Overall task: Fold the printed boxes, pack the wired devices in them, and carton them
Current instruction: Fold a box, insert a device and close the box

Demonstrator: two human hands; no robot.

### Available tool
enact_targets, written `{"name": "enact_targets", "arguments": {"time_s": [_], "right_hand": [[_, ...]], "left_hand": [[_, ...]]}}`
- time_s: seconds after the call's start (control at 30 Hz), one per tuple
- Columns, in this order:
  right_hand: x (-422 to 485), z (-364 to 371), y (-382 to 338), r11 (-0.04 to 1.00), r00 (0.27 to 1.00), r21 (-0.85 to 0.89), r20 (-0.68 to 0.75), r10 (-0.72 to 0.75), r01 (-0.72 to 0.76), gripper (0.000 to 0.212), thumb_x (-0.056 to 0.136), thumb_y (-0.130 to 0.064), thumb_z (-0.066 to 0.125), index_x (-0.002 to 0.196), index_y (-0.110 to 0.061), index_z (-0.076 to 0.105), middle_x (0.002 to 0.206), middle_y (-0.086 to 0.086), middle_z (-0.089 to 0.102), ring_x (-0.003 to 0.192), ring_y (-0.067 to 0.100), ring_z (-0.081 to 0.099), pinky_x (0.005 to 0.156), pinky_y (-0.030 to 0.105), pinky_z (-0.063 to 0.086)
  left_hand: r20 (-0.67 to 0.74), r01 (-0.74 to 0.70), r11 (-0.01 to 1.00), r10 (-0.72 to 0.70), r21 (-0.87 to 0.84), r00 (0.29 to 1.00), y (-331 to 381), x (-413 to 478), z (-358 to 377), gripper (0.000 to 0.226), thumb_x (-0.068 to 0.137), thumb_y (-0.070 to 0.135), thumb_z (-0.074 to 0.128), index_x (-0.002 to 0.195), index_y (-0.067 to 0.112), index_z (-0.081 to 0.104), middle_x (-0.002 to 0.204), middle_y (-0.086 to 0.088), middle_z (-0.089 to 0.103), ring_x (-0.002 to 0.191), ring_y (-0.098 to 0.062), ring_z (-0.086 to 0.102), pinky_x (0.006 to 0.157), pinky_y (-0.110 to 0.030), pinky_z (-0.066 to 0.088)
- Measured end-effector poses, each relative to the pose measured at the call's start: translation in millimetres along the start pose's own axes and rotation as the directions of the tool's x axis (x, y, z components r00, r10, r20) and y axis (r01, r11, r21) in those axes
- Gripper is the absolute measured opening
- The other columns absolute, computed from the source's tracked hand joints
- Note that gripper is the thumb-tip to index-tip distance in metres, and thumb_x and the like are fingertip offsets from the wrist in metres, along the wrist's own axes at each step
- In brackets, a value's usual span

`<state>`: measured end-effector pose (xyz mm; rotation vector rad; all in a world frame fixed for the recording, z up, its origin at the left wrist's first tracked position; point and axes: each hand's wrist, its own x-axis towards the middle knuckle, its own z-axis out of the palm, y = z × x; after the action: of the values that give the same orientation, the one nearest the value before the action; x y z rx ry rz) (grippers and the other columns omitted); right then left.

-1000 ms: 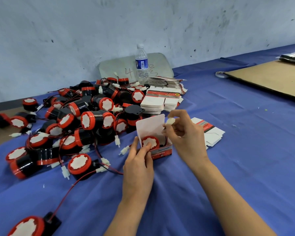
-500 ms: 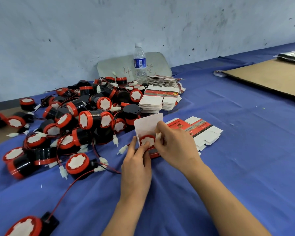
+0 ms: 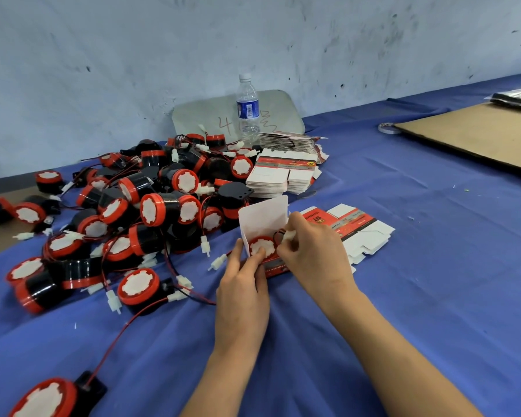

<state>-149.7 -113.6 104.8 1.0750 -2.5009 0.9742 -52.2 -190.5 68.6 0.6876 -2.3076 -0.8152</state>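
Pinch of right hand (image 3: 312,257) on white connector (image 3: 290,235); left hand (image 3: 242,287) flat-fingered on device (image 3: 260,247), its body hidden inside box (image 3: 263,218).

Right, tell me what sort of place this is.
Probably a small packing workshop: a heap of identical wired devices, stacks of flat printed boxes, and a right hand pinching a plug at an open box on a cloth-covered table.

Left half's jammed: the pile of wired devices (image 3: 151,206), with loose wires (image 3: 112,346) trailing near. The flat box stacks (image 3: 280,176) and a bottle (image 3: 248,109) block the far middle, cardboard sheet (image 3: 478,136) far right. Bare worktop (image 3: 433,296) near right, easy hand room.
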Motion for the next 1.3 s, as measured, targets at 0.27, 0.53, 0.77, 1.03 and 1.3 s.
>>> {"name": "enact_targets", "arguments": {"time_s": [0.27,0.53,0.77,1.03,1.3], "right_hand": [[1,0,4,0.999,0.999,-0.032,0.04,0.024,-0.023,0.012,0.091,-0.008,0.05,0.089,-0.003,0.06,0.089,0.013,0.062,0.075,0.033,0.054,0.065,0.04,0.045],[0,8,-1,0.965,0.99,-0.249,0.133,-0.048,0.08,0.029,0.096,-0.018,0.052,0.12,-0.028,0.064,0.122,-0.01,0.051,0.084,0.026,0.065,0.065,0.033,0.049],[5,11,3,0.964,0.998,-0.266,0.059,-0.014,0.029,0.021,0.099,-0.023,0.042,0.104,-0.023,0.062,0.096,-0.005,0.063,0.079,0.026,0.061,0.056,0.03,0.039],[10,16,3,0.942,0.991,-0.334,0.117,0.058,-0.016,0.035,0.103,-0.038,0.034,0.099,-0.019,0.063,0.097,0.001,0.068,0.087,0.028,0.064,0.062,0.03,0.033],[6,15,-1,0.966,0.975,-0.259,0.211,0.067,-0.011,0.046,0.102,-0.045,0.032,0.107,-0.019,0.069,0.135,-0.013,0.043,0.087,0.026,0.063,0.07,0.033,0.044]], "left_hand": [[-0.005,0.012,0.999,-0.012,0.034,1.0,1,1,-1,0.037,0.098,0.009,0.051,0.132,0.021,0.06,0.156,-0.003,0.032,0.139,-0.024,0.039,0.104,-0.031,0.039],[0.017,0.003,0.999,-0.003,0.039,1.0,1,1,-3,0.04,0.097,0.006,0.052,0.134,0.022,0.058,0.157,-0.001,0.029,0.135,-0.026,0.044,0.103,-0.032,0.039],[0.0,-0.004,1.0,0.004,0.026,1.0,1,0,-1,0.04,0.097,0.005,0.052,0.133,0.02,0.059,0.157,-0.002,0.03,0.135,-0.026,0.044,0.103,-0.032,0.041],[-0.037,-0.037,0.999,0.039,0.035,0.999,2,0,-1,0.039,0.095,0.001,0.054,0.129,0.017,0.062,0.155,-0.001,0.033,0.129,-0.023,0.049,0.093,-0.021,0.039],[-0.018,-0.071,0.996,0.072,0.046,0.997,-1,0,-1,0.046,0.093,-0.002,0.054,0.133,0.021,0.059,0.152,0.004,0.033,0.124,-0.022,0.053,0.096,-0.032,0.049]]}}
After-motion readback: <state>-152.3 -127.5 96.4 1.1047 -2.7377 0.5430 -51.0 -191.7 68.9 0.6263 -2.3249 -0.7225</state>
